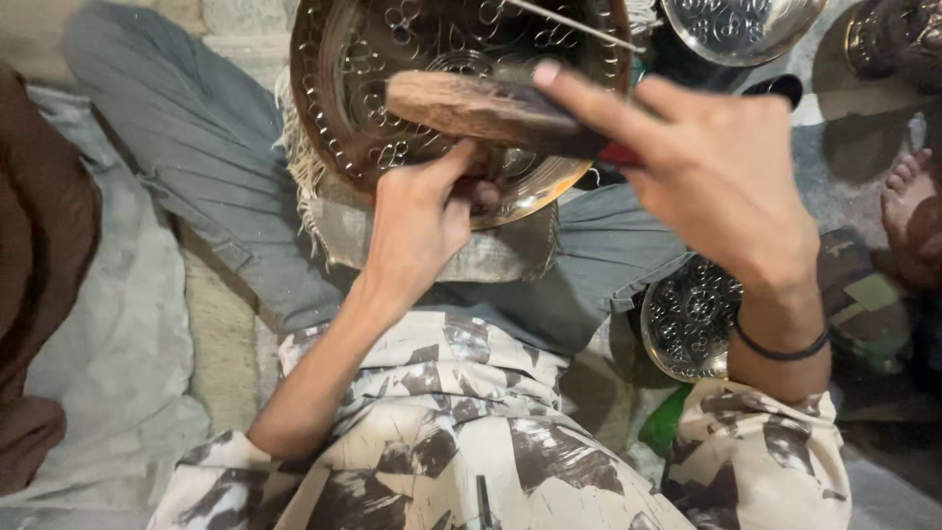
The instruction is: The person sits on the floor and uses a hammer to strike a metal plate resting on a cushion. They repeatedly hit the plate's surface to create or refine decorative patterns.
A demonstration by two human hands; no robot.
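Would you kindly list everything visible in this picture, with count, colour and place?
engraved metal tray: one, bronze-toned, on the lap, top centre
wooden mallet: one, brown, over the tray
fringed cloth: one, beige, under the tray
patterned plate: one, silvery, by the right forearm
round dish: one, silvery, top right
another person's foot: one, right edge
wristband: one, black, right wrist
left hand: fingers closed, resting on the tray
right hand: gripping the mallet

No packages, labels, signs or screens show anywhere in this view.
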